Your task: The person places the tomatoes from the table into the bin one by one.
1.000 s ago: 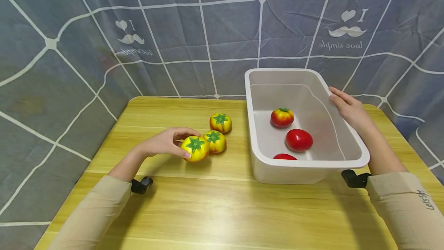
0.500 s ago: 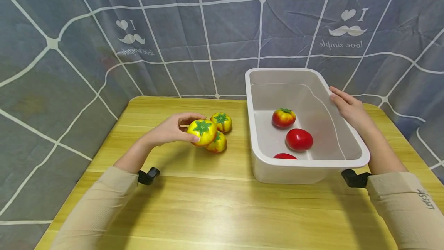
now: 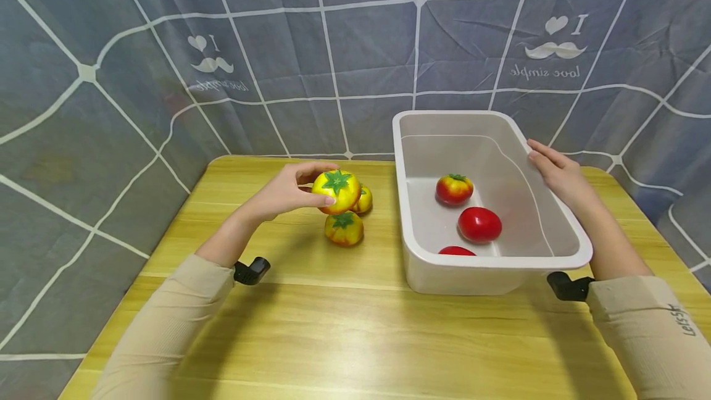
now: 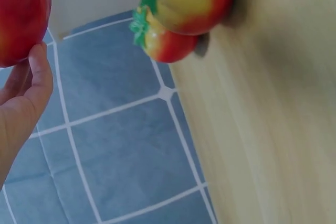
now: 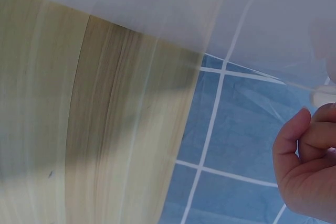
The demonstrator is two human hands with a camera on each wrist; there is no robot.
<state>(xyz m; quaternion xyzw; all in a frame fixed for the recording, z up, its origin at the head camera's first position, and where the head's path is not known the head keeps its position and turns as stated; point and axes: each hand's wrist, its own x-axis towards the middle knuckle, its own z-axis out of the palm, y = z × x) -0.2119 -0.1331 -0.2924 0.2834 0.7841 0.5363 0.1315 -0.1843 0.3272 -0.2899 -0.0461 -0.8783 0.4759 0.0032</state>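
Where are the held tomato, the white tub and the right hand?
held tomato (image 3: 336,191), head view, on its yellow side below the green stem.
white tub (image 3: 494,262), head view, on its near rim.
right hand (image 3: 558,173), head view, on the back of the hand.

On the grey fabric backdrop with white grid lines (image 3: 344,48) behind my table, a white print appears twice, mirrored: a heart, the letter "I", a moustache, and under them the words "love simple". One print (image 3: 547,48) sits at the upper right, and its reversed letters can be made out. The other print (image 3: 213,66) sits at the upper left, smaller and fainter. On the cuff of my beige right sleeve (image 3: 655,332) stands small dark lettering (image 3: 682,320) that I read only as roughly "LetsSh".
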